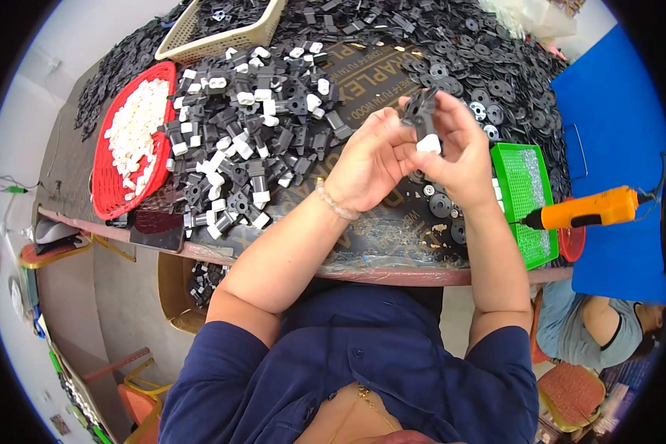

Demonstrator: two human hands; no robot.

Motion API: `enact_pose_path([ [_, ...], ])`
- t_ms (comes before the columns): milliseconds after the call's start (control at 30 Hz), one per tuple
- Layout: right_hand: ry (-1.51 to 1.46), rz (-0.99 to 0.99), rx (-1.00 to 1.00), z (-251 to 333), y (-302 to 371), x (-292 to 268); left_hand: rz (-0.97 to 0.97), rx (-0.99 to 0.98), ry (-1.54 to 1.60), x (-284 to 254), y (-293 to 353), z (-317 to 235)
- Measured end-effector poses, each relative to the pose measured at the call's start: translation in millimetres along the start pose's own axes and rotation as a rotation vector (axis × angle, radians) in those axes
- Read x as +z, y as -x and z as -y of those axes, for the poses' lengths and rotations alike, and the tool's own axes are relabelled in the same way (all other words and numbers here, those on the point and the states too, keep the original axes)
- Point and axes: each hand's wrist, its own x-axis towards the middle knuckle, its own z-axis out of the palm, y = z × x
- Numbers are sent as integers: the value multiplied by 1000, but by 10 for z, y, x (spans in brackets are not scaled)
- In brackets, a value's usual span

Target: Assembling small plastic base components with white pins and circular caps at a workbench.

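My right hand (459,152) grips a black plastic part (420,111) above the table, thumb in front and fingers curled behind it. A white plastic cap (428,144) sits on the part's lower end, beside my right thumb. My left hand (370,155) is closed at the part's left side, thumb and fingertips against it; some fingertips are hidden. Left of my hands lies a heap of similar black parts with white caps (237,140). Right of them spreads a pile of black round discs (488,92).
A red basket (102,177) of white caps stands at the left, a beige basket (222,50) at the back. A green tray (538,260) and an orange electric screwdriver (588,209) are at the right, by a blue panel (607,111). Another person (584,325) sits beyond it.
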Motion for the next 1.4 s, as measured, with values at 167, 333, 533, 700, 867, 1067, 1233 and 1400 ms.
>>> enact_pose_path([
  [167, 312, 168, -143, 198, -490, 456, -154, 99, 24, -240, -100, -18],
  [333, 460, 192, -338, 109, -1253, 1418, -197, 67, 21, -257, -155, -21],
  [533, 453, 184, -470, 188, -1693, 1660, -299, 64, 109, -441, -224, -47],
  [700, 906, 207, -275, 256, -1194, 396, -397, 122, 132, -447, -207, -84],
  [867, 1238, 277, 221, 166, -424, -371, -435, 201, -124, -375, -170, -51],
  [1067, 1413, 237, 200, -165, 147, -337, -251, 348, -975, -479, -207, 55],
  [1233, 1223, 169, 104, -226, 193, -516, -176, 413, -2131, -417, -180, 100],
  [1400, 1012, -57, -20, -244, 157, -709, -271, 226, -1636, -409, -216, 18],
])
